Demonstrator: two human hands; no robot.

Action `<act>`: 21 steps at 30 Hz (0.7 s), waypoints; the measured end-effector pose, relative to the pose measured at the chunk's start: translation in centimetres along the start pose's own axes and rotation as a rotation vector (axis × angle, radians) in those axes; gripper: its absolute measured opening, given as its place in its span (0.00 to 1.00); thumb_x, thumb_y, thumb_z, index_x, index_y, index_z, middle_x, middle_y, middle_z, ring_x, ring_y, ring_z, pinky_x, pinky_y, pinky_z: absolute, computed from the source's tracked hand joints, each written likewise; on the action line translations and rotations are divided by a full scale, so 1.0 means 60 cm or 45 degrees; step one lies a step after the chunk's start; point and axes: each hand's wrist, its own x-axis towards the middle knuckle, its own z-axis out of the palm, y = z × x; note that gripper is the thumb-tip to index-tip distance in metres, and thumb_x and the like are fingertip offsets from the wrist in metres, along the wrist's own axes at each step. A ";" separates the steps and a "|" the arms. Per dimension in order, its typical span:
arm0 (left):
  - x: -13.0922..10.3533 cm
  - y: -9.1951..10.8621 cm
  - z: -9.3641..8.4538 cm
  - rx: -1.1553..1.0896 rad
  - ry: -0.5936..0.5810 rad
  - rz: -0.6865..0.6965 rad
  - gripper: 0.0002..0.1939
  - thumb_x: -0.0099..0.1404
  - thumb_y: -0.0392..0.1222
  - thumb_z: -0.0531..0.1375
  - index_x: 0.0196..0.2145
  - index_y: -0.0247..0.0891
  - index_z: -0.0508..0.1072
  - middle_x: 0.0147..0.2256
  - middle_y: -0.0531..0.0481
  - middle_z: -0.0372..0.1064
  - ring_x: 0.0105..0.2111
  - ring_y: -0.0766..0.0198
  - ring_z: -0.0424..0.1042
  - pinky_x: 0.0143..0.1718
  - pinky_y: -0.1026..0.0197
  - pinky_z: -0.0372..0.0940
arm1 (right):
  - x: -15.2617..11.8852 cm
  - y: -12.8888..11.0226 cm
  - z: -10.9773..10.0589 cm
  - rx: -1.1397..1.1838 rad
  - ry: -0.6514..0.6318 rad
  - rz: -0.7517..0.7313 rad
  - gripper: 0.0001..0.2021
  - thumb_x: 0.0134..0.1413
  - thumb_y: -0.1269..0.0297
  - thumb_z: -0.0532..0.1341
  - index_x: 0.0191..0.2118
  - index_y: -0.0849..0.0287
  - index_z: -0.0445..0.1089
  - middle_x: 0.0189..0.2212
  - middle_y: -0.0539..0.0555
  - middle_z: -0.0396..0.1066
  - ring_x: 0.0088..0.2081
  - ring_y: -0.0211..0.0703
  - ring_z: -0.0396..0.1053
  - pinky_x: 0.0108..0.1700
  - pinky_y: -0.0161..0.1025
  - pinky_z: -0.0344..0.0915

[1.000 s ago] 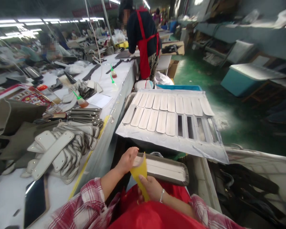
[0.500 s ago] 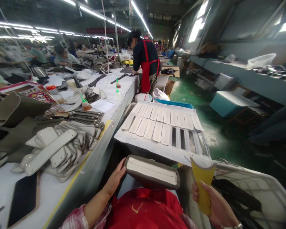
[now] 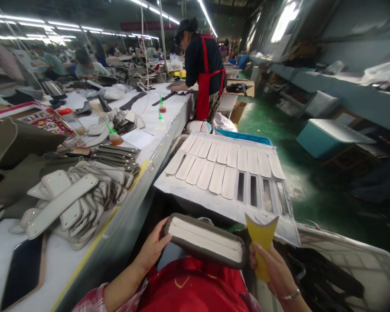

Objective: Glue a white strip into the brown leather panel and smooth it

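Observation:
My left hand (image 3: 154, 243) grips the left end of a dark olive bag-like piece (image 3: 208, 255), its thumb on the edge of the pale face and its fingers behind. This piece is box-shaped, with a pale lining and a line along its length, and sits tilted in front of my red apron (image 3: 195, 286). In my right hand (image 3: 273, 266) is a yellow scraper (image 3: 262, 238) with a concave top edge, held upright beside the piece's right end. Whether scraper and piece touch, I cannot tell. Beyond them, pale rounded strips (image 3: 204, 175) lie in two rows on a white-covered board (image 3: 195, 206).
On the left table (image 3: 94, 273) lie piled pale straps with studs (image 3: 71, 203), a phone (image 3: 24, 268) and glue bottles (image 3: 114, 138). A pale bin (image 3: 370, 268) with dark pieces stands at right. A co-worker (image 3: 204, 69) in a red apron leans over the table ahead.
My right hand has brought the scraper left, closer to the piece's right end. My left thumb now lies over the edge of the pale face. The view has shifted slightly.

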 end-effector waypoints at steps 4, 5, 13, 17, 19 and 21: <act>-0.002 0.008 -0.004 -0.054 -0.027 -0.076 0.28 0.58 0.44 0.59 0.55 0.41 0.58 0.56 0.49 0.57 0.57 0.56 0.53 0.59 0.54 0.46 | -0.043 -0.018 0.055 -0.178 -0.379 0.291 0.20 0.49 0.45 0.55 0.25 0.60 0.59 0.14 0.47 0.60 0.12 0.32 0.57 0.13 0.30 0.51; -0.002 0.009 -0.007 -0.089 -0.036 -0.110 0.27 0.59 0.46 0.58 0.55 0.41 0.58 0.56 0.48 0.57 0.57 0.55 0.53 0.59 0.53 0.46 | -0.053 -0.014 0.074 -0.225 -0.470 0.366 0.20 0.49 0.44 0.55 0.26 0.60 0.58 0.14 0.47 0.61 0.12 0.32 0.57 0.13 0.30 0.50; -0.005 -0.014 -0.030 -0.163 -0.257 0.102 0.38 0.58 0.59 0.55 0.60 0.39 0.50 0.60 0.45 0.47 0.60 0.51 0.44 0.60 0.52 0.42 | -0.070 0.057 0.214 -0.336 -0.743 0.391 0.24 0.44 0.42 0.56 0.27 0.62 0.59 0.14 0.49 0.65 0.14 0.31 0.58 0.17 0.30 0.50; 0.005 -0.027 -0.036 -0.139 -0.394 0.181 0.51 0.49 0.56 0.64 0.62 0.38 0.41 0.61 0.41 0.44 0.60 0.49 0.44 0.60 0.51 0.41 | -0.068 0.066 0.238 -0.347 -0.677 0.413 0.26 0.39 0.38 0.56 0.28 0.61 0.57 0.14 0.48 0.65 0.13 0.33 0.59 0.16 0.31 0.51; 0.011 -0.031 -0.036 -0.142 -0.395 0.177 0.50 0.50 0.51 0.65 0.62 0.39 0.41 0.60 0.42 0.45 0.60 0.51 0.45 0.60 0.52 0.41 | -0.067 0.067 0.241 -0.358 -0.658 0.429 0.27 0.38 0.37 0.56 0.29 0.60 0.57 0.14 0.48 0.65 0.13 0.33 0.59 0.15 0.31 0.51; 0.016 -0.032 -0.034 -0.164 -0.398 0.169 0.47 0.52 0.48 0.65 0.61 0.41 0.42 0.60 0.43 0.47 0.59 0.53 0.47 0.60 0.52 0.42 | -0.064 0.067 0.242 -0.378 -0.640 0.431 0.27 0.39 0.37 0.55 0.29 0.61 0.57 0.13 0.48 0.65 0.13 0.33 0.58 0.16 0.31 0.51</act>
